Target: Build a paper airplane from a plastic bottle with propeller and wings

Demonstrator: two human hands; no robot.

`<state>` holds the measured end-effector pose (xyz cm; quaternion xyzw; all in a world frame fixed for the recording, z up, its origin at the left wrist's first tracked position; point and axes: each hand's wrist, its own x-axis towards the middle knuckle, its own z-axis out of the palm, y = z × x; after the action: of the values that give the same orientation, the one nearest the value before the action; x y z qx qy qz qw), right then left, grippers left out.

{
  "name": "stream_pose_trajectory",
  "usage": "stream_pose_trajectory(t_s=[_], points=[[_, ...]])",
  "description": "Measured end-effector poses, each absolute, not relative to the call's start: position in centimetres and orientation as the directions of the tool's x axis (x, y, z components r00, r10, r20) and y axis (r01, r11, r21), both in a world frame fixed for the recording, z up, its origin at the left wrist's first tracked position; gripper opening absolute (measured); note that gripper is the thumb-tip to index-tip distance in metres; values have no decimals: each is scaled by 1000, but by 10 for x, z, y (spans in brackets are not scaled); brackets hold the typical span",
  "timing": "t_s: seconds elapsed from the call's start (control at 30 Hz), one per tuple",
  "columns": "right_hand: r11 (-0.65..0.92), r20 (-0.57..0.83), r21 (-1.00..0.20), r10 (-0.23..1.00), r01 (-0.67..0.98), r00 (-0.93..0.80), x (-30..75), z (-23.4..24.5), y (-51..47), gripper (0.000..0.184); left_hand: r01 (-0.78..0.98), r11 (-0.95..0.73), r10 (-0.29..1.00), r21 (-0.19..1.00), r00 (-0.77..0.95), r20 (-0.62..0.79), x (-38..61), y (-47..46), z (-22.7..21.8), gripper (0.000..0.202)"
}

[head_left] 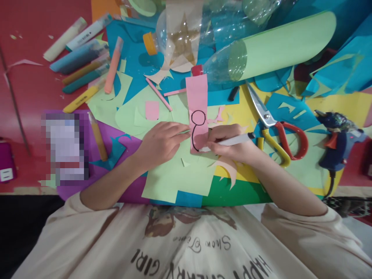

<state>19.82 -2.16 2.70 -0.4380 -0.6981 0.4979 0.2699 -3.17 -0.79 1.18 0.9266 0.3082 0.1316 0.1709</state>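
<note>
A pink paper strip (197, 97) lies upright on light green paper, with a black circle and a larger curved outline drawn on it. My left hand (161, 141) rests flat on the green paper, fingertips pressing the strip's left edge. My right hand (229, 145) is closed around a white marker (232, 141), its tip on the strip's lower part where the black line runs.
Red and yellow scissors (276, 128) and a blue glue gun (338, 139) lie to the right. Clear plastic bottles (226, 66) and a rolled green sheet (287, 44) sit behind. Several markers (84, 66) lie at the back left. Coloured paper scraps cover the table.
</note>
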Motion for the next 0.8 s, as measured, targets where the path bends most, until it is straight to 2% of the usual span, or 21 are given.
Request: stream_pose_trajectory(t_s=[0.17, 0.37, 0.43, 0.53, 0.63, 0.8], points=[[109, -58, -934, 893, 340, -446, 198, 26, -24, 30, 537, -749, 616, 389, 780, 109, -31, -8, 13, 39], [32, -98, -959, 896, 283, -433, 203, 24, -23, 25, 521, -770, 603, 370, 783, 153, -30, -10, 13, 33], [-21, -95, -976, 935, 215, -342, 204, 24, -22, 23, 520, -783, 597, 342, 782, 178, -29, -10, 13, 29], [-29, -36, -995, 997, 95, -67, 203, 25, -22, 24, 525, -799, 594, 292, 765, 250, -28, -12, 13, 24], [-36, -31, -998, 994, 52, 105, 201, 24, -23, 23, 535, -807, 590, 249, 743, 315, -27, -13, 13, 28], [19, 19, -999, 1000, 28, -13, 203, 14, -27, 15, 426, -881, 470, 207, 839, 276, -27, -16, 14, 33]])
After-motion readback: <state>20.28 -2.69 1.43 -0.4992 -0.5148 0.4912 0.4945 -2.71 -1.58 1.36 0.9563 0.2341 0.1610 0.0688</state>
